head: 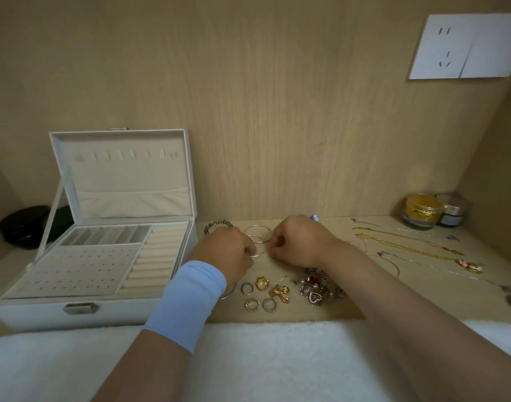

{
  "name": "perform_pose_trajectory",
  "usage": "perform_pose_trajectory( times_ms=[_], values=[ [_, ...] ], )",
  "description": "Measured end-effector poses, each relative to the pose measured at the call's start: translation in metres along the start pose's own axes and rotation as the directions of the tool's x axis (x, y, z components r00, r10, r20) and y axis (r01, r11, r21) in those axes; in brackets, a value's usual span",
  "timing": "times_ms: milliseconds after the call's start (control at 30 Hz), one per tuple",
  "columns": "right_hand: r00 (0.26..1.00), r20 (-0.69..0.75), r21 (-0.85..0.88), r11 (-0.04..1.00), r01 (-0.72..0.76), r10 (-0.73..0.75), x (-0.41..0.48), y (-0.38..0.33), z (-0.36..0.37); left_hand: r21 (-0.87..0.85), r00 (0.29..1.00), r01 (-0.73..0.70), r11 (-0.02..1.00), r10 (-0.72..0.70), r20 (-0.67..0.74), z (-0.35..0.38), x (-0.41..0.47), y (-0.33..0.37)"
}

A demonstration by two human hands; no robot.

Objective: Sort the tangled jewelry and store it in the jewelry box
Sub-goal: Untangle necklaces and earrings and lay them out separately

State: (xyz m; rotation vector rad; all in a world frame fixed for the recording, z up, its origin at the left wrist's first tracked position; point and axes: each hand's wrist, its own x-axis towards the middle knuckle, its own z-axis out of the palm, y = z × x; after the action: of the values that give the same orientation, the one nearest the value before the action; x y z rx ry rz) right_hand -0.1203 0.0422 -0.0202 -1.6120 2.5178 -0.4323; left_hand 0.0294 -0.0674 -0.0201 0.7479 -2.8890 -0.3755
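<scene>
Open white jewelry box (173, 256), cream velvet compartments bare; both hands (228, 250) (300, 242) pinch thin silver bangles (258, 237) on counter (393, 297).

The white jewelry box (74, 311) stands open at the left, its lid upright and showing a row of hooks and a cream pocket; its tray holds slotted compartments at the far side, a dotted earring panel near, and ring rolls on the right, all bare. Thin silver bangles (258, 236) lie overlapped in the middle, with a dark beaded bracelet (216, 223) just to their far left. Nearer lie four rings (247, 288) and a gold bow brooch (281, 293), apart from one another. Right of them sits a tangled heap of pearl and heart pieces (316, 287). Gold and silver chains (408, 246) stretch out at the far right.
</scene>
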Motion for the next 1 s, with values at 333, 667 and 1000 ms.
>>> perform_pose_trajectory(
  times_ms=[333, 667, 1000],
  values=[
    [0.987, 0.137, -0.009, 0.996, 0.085, -0.083, -0.037, -0.003, -0.02, -0.142, 0.991, -0.131, 0.981, 0.125, -0.048, 0.001, -0.009, 0.01],
    [0.991, 0.131, -0.208, 0.977, 0.044, -0.017, -0.053, 0.018, -0.026, -0.209, 0.974, -0.191, 0.959, 0.211, 0.077, 0.014, -0.024, 0.031],
    [0.995, 0.076, 0.038, 0.997, 0.067, -0.07, -0.079, 0.036, -0.031, -0.199, 0.98, -0.164, 0.966, 0.182, 0.077, 0.019, -0.005, 0.044]
  ],
)
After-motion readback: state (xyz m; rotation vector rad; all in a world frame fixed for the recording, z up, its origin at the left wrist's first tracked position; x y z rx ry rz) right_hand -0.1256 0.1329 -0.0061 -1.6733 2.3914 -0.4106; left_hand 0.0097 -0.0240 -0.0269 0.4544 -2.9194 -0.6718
